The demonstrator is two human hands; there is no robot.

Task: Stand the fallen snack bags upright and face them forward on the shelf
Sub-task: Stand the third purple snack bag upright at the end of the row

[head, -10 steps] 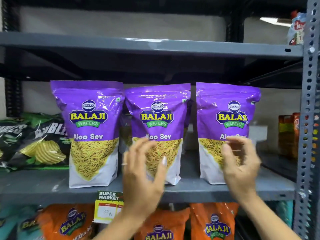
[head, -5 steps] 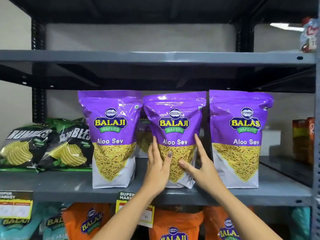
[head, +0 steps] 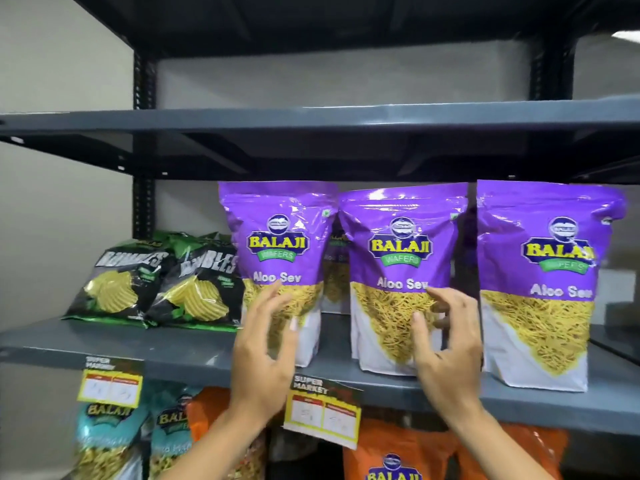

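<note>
Three glossy purple foil Aloo Sev snack bags (head: 398,271) stood upright, labels forward, on grey metal shelf (head: 173,344). Left hand (head: 266,355), right hand (head: 446,351) hovered before bags, fingers spread, grasping nothing; likely squaring fronts.

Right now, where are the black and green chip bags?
In the head view, the black and green chip bags lean back at the left of the middle shelf, beside the leftmost purple Aloo Sev bag.
</note>
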